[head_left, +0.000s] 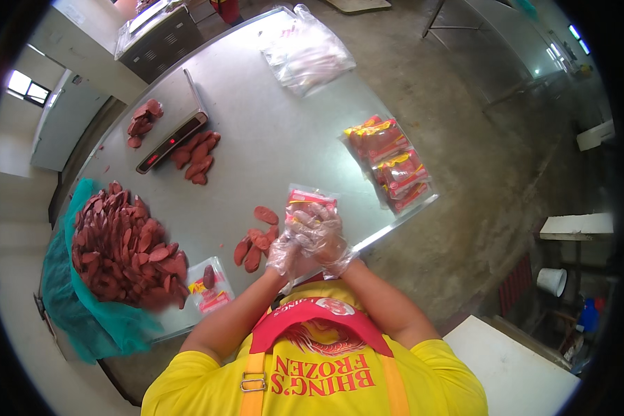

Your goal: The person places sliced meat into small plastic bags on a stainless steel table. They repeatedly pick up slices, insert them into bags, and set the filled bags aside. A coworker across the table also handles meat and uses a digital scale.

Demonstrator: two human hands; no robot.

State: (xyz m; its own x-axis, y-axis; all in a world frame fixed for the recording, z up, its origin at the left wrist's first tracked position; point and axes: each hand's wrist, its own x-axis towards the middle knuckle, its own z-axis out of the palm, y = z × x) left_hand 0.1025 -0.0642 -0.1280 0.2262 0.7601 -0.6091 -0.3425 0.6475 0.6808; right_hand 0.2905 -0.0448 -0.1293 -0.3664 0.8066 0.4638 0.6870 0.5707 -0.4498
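Both my hands wear clear plastic gloves and meet at a printed clear plastic pouch (311,200) near the front edge of the metal table (255,135). My right hand (325,239) lies over the pouch, and my left hand (286,255) is against its lower left side, its fingers partly hidden. Several reddish sliced meat pieces (255,242) lie just left of the pouch. A large heap of such slices (125,249) rests on green netting (91,317) at the left. Between heap and arm are flat printed pouches (210,294) with one dark red piece on top.
A digital scale (171,141) with a lit display stands at the back left, meat pieces (200,156) before it and more (144,122) behind its display. Filled printed packs (390,156) are stacked at the right edge. Clear plastic bags (309,52) lie at the far end.
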